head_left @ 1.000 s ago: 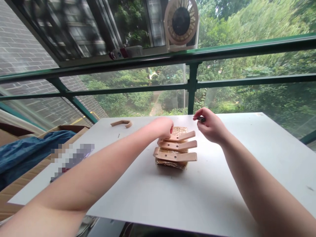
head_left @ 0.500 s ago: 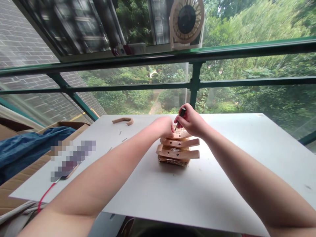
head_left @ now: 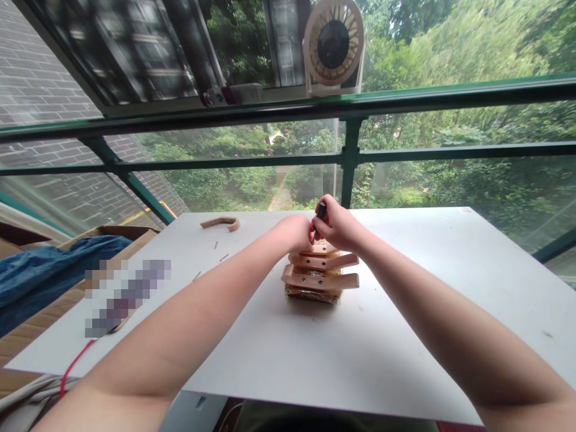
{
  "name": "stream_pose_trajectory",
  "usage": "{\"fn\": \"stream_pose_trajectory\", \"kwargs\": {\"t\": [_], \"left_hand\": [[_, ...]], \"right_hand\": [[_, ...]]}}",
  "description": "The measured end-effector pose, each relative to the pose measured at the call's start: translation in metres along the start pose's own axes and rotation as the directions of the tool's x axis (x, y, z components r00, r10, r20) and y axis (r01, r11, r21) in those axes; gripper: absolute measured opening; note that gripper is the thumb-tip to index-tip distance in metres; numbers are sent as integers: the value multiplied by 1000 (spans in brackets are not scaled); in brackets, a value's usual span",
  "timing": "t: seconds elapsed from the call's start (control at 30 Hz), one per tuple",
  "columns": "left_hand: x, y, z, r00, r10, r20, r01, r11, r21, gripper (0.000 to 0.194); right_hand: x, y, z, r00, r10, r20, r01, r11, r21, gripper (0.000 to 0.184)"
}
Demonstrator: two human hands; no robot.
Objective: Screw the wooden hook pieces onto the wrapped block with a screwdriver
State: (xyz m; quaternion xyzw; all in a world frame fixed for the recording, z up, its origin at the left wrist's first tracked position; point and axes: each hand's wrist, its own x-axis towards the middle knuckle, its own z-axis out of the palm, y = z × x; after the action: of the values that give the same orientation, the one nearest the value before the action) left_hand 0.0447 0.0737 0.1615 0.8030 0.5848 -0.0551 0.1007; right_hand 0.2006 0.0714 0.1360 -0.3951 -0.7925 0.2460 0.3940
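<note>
My right hand (head_left: 335, 225) is closed around the black handle of a screwdriver (head_left: 321, 211), its shaft slanting down toward a wooden piece at the back of a small stack. Beside the shaft, my left hand (head_left: 299, 231) is closed; its fingertips are turned away, so what they pinch is hidden. The stack is a plastic-wrapped block (head_left: 315, 296) with curved wooden hooks lying across it. The front hook (head_left: 335, 281) and the middle hook (head_left: 315, 262) each show two dark holes. Part of the rear hook (head_left: 324, 249) is covered by my hands.
A loose wooden hook (head_left: 221, 223) lies at the white table's (head_left: 279, 354) back left, near several small screws (head_left: 224, 257). A pixelated flat object with a red cable (head_left: 76, 363) is on the left. A cardboard box (head_left: 40, 327) stands beside the table. A fan (head_left: 333, 43) sits above the railing.
My right hand and the screwdriver have shifted slightly lower and left, closer to my left hand. The whole view has moved a little. The hooks stay on the block.
</note>
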Motion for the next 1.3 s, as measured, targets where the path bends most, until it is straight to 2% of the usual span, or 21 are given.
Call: {"fn": "stream_pose_trajectory", "kwargs": {"t": [0.37, 0.53, 0.73, 1.13, 1.3], "left_hand": [[-2, 0, -3, 1000, 15, 25, -14, 999, -43, 14], [-2, -8, -3, 999, 32, 42, -26, 992, -124, 11], [-5, -16, 2, 1000, 10, 15, -7, 984, -175, 9], [1, -10, -8, 997, 39, 72, -27, 986, -162, 18], [5, -9, -10, 994, 89, 65, -77, 983, -169, 21]], "right_hand": [[5, 1, 5, 1000, -5, -7, 4, 996, -85, 20], [7, -2, 8, 1000, -18, -5, 17, 990, -139, 23], [6, -9, 14, 999, -42, 4, 42, 983, -180, 22], [6, -8, 9, 999, -31, -15, 27, 979, -201, 21], [5, -4, 7, 999, -14, -43, 5, 982, -191, 21]]}}
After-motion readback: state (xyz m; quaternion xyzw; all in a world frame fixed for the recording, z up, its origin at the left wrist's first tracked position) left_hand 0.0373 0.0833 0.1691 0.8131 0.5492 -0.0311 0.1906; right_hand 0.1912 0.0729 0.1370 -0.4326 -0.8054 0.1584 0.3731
